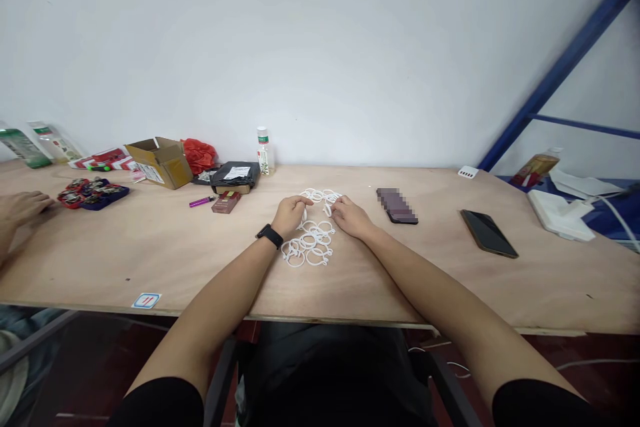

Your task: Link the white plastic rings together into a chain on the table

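Note:
Several white plastic rings (311, 243) lie in a loose pile on the wooden table (150, 253), with a smaller cluster (320, 195) farther back. My left hand (290, 213), with a black band on its wrist, rests at the left of the pile, fingers curled and pinching a white ring. At the right of the pile my right hand (350, 217) also has curled fingers, closed on a white ring piece. The two hands are close together above the rings.
A blurred phone (397, 205) and a black phone (489, 233) lie to the right. At back left are a cardboard box (160, 161), a black packet (235, 177), a bottle (263, 151), a purple lighter (201, 201) and red and blue packs (91, 193). Another person's hand (20, 208) rests at far left.

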Available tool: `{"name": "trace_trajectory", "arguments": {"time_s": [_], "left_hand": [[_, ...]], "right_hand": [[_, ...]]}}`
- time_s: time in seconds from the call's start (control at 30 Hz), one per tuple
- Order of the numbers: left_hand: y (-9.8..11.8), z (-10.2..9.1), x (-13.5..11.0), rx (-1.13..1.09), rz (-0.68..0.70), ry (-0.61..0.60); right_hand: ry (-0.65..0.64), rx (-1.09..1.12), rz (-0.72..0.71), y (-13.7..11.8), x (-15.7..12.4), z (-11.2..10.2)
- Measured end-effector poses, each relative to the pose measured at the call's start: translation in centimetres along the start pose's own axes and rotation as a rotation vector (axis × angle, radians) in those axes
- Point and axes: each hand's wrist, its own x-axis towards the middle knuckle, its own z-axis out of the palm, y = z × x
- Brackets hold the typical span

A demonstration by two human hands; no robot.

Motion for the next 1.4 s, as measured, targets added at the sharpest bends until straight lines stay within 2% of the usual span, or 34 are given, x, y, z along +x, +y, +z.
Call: {"name": "trace_trajectory", "arguments": {"time_s": [0.2, 0.33, 0.43, 0.57, 0.7, 0.83, 0.97, 1.1, 1.17, 1.27, 1.4], "left_hand": [[0.3, -0.3, -0.5, 0.18, 0.083, 0.004], [0.8, -0.4, -0.7, 0.383, 0.131, -0.094], [1.3, -0.4, -0.9, 0.501, 0.102, -0.147], [1.7, -0.3, -1.1, 0.586, 0.021, -0.116], [1.4, -0.3, -1.0, 0.592, 0.03, -0.078], [1.0, -0.3, -0.9, 0.567, 0.077, -0.09], [0.9, -0.2, -0.8, 0.507, 0.176, -0.131], [0.8, 0.0, -0.7, 0.41, 0.268, -0.205], [0.9, 0.0, -0.8, 0.387, 0.295, -0.213], [1.1, 0.0, -1.0, 0.387, 0.357, -0.225], [1.5, 0.1, -1.3, 0.394, 0.42, -0.294]], "right_hand": [[0.052, 0.07, 0.012, 0.1, 0.0, 0.1], [0.001, 0.081, -0.084, -0.1, -0.1, 0.2], [-0.064, 0.047, -0.115, -0.3, -0.1, 0.3], [-0.096, 0.037, -0.121, -0.2, 0.0, 0.6], [-0.078, 0.055, -0.137, 0.1, 0.0, 0.6], [-0.014, 0.067, -0.145, -0.4, 0.0, -0.1], [0.125, 0.092, -0.277, -1.7, -0.1, -1.0], [0.15, 0.133, -0.422, -2.9, -0.4, -1.2], [0.152, 0.183, -0.357, -3.3, -0.6, -1.1], [0.176, 0.259, -0.168, -3.4, -0.7, -1.0], [0.151, 0.263, -0.156, -3.2, -0.7, -1.2]]}}
